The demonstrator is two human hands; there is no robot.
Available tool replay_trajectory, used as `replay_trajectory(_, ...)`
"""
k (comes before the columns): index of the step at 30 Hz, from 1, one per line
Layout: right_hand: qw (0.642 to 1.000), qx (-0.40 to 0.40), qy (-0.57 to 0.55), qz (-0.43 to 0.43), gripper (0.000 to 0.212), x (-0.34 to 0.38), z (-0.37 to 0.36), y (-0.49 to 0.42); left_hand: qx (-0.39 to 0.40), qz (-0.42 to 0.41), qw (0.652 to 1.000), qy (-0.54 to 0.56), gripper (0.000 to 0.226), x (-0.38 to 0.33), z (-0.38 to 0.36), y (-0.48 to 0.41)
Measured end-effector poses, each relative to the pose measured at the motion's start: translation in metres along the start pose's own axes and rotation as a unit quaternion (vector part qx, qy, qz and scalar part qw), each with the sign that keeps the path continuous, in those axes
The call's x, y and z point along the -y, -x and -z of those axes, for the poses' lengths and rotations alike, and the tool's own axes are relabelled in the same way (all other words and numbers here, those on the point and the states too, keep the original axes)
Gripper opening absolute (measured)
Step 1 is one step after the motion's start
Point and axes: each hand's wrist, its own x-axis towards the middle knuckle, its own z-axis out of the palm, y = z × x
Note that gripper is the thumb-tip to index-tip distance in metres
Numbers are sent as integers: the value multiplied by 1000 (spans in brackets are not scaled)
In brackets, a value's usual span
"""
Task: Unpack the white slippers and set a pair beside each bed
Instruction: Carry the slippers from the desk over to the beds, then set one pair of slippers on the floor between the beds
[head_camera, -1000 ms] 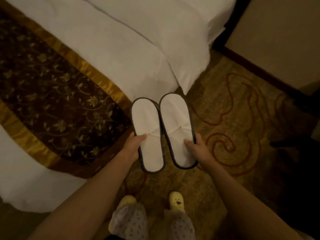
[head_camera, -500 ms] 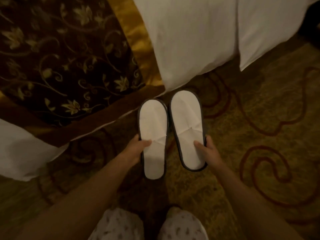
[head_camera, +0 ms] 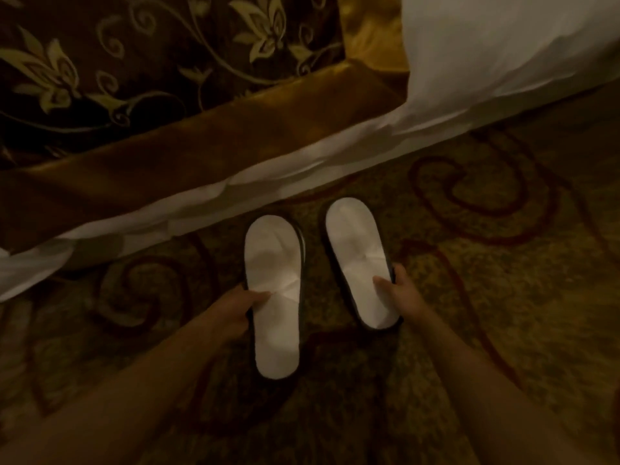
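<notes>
white, dark-rimmed slippers sit side by side low over the patterned carpet (head_camera: 486, 297), toes pointing at the bed's lower edge; whether their soles touch the floor cannot be told in the dim, blurred view. left hand (head_camera: 235, 310) grips the left slipper (head_camera: 275, 297) at its outer rim, thumb laid across the white top near the middle. right hand (head_camera: 399, 290) clamps the right slipper (head_camera: 359, 260) the same way on its outer rim. a narrow strip of carpet shows between the two slippers, so they are apart. the right slipper's toe lies nearer the white bed skirt (head_camera: 302, 176) than the left one's. above the skirt hangs the gold border of a brown floral bed runner (head_camera: 167, 62), with white bedding (head_camera: 486, 45) at upper right. open carpet spreads to the right and toward the near edge.
</notes>
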Motion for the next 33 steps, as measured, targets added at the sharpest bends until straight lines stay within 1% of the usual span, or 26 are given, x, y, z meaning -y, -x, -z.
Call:
replay_trajectory(3, 1000, 13, 20, 12, 52, 7, -16, -27, -23, 8, 999, 28, 45, 1, 11, -7)
replay_trajectory(5, 998, 10, 58, 6, 54, 12, -23, -38, -23, 19, 999, 45, 44, -1, 17, -7)
replay_trajectory(7, 990, -8, 139, -7, 51, 17, -28, -44, -18, 27, 998, 57, 43, -4, 19, -4)
replay_trajectory(9, 973, -35, 228, -5, 45, 21, -30, -45, -16, 28, 997, 67, 43, -6, 19, -3)
replay_trajectory(11, 954, -55, 295, 11, 48, 23, -32, -45, -13, 31, 997, 71, 42, -8, 17, -4)
replay_trajectory(14, 944, -81, 319, 26, 51, 22, -33, -44, 0, 36, 997, 72, 44, -9, 10, -6)
replay_trajectory(16, 941, -87, 326, 28, 50, 24, -31, -40, 4, 23, 998, 61, 46, -12, 5, -4)
replay_trajectory(19, 933, -78, 346, 63, 47, 40, -25, -19, 13, -8, 1000, -6, 53, -19, -2, 8)
replay_trajectory(21, 929, -51, 341, 131, 46, 62, -17, 8, 2, -26, 994, -111, 58, -28, -8, 29)
replay_trajectory(23, 930, -22, 309, 198, 48, 97, -5, 43, -32, -60, 967, -247, 60, -41, -15, 59)
replay_trajectory(25, 923, -18, 292, 250, 49, 140, 10, 81, -40, -100, 934, -341, 55, -58, -24, 98)
replay_trajectory(27, 914, -21, 291, 281, 56, 185, 27, 118, -24, -122, 913, -389, 49, -79, -32, 137)
replay_trajectory(30, 908, 3, 296, 295, 62, 252, 52, 172, 1, -147, 892, -427, 41, -117, -43, 203)
replay_trajectory(31, 902, 9, 310, 301, 64, 274, 62, 189, 12, -158, 887, -435, 40, -131, -46, 227)
replay_trajectory(33, 871, 12, 362, 331, 67, 318, 81, 222, 25, -182, 870, -457, 41, -160, -50, 277)
